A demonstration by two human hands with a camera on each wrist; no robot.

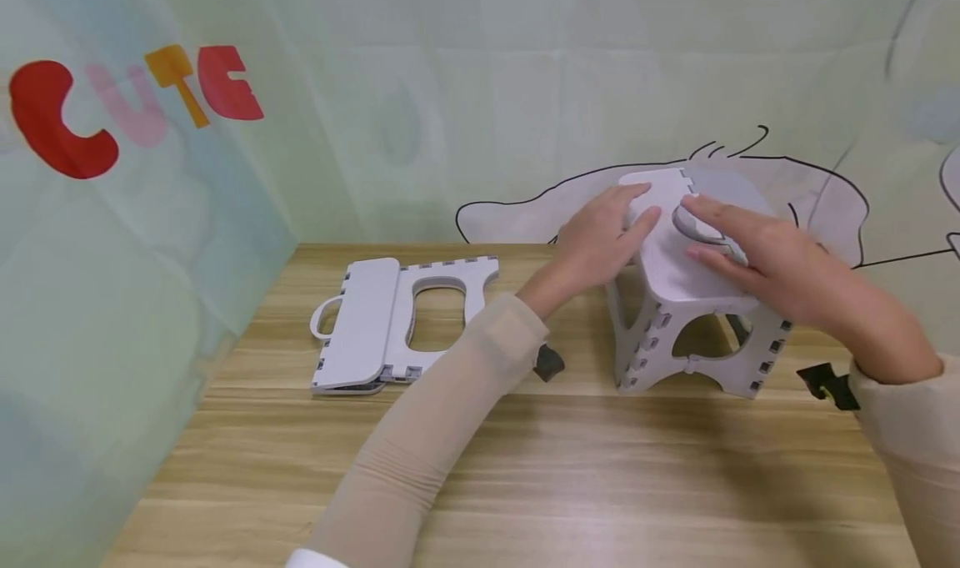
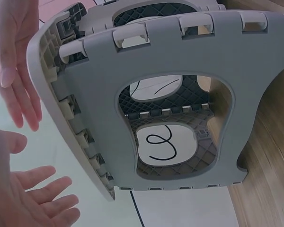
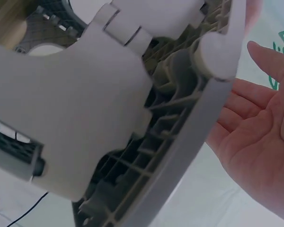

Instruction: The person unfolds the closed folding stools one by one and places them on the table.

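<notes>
A white folding stool (image 1: 690, 268) stands unfolded at the right of the table in the head view. Over the left part of its seat is my left hand (image 1: 600, 238), thumb and fingers spread; in the left wrist view this hand (image 2: 33, 198) shows beside the seat edge with its fingers apart. My right hand (image 1: 772, 259) hovers at the right part of the seat, by the handle opening, fingers extended. In the right wrist view the right hand (image 3: 260, 127) lies beyond the seat edge (image 3: 180, 156), palm visible. Whether either hand touches the seat I cannot tell.
A second stool (image 1: 360, 322), folded flat with its handle loop out to the left, lies on the wooden table (image 1: 525, 485) at the left. Printed fabric (image 1: 450, 118) hangs behind the table. Dark objects (image 1: 828, 386) show by the right sleeve and the left forearm.
</notes>
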